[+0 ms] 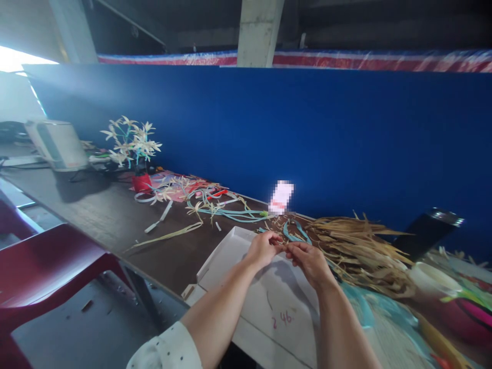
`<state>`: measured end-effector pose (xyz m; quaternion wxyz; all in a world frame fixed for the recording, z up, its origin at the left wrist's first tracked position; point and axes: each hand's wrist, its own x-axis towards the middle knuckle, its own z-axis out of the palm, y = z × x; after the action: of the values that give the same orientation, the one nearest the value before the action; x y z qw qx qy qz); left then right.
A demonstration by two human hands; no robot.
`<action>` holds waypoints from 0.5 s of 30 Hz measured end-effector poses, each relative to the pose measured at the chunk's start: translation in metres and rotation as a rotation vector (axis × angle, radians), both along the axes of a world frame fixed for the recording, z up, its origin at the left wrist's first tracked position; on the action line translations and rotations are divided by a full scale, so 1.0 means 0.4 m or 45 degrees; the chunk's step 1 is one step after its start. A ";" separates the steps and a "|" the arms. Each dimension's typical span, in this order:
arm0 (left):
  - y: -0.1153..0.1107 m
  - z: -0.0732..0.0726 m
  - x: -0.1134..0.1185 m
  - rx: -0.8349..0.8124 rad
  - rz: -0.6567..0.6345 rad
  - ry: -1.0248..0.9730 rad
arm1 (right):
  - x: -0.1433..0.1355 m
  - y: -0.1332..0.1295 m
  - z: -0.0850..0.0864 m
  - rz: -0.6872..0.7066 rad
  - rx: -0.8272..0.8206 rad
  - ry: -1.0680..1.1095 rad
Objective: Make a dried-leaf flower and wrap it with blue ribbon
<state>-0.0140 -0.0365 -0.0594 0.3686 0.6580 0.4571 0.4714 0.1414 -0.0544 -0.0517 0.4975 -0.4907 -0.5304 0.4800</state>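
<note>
Light, even fingertip pressure suited such close work, with the left hand and right hand together just below centre of the frame, over the white cardboard, whatever they pinched too small to make out.
</note>
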 end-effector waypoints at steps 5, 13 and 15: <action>-0.006 0.006 0.003 -0.026 0.014 -0.009 | -0.004 0.008 -0.009 -0.024 -0.048 0.078; -0.003 0.009 0.001 -0.049 0.005 -0.081 | -0.007 -0.004 0.007 -0.010 -0.138 0.273; -0.001 0.006 0.001 -0.059 -0.012 -0.108 | -0.006 -0.009 0.011 0.033 -0.149 0.329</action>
<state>-0.0137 -0.0369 -0.0568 0.4050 0.6309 0.4487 0.4864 0.1392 -0.0578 -0.0474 0.5260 -0.4460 -0.4395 0.5756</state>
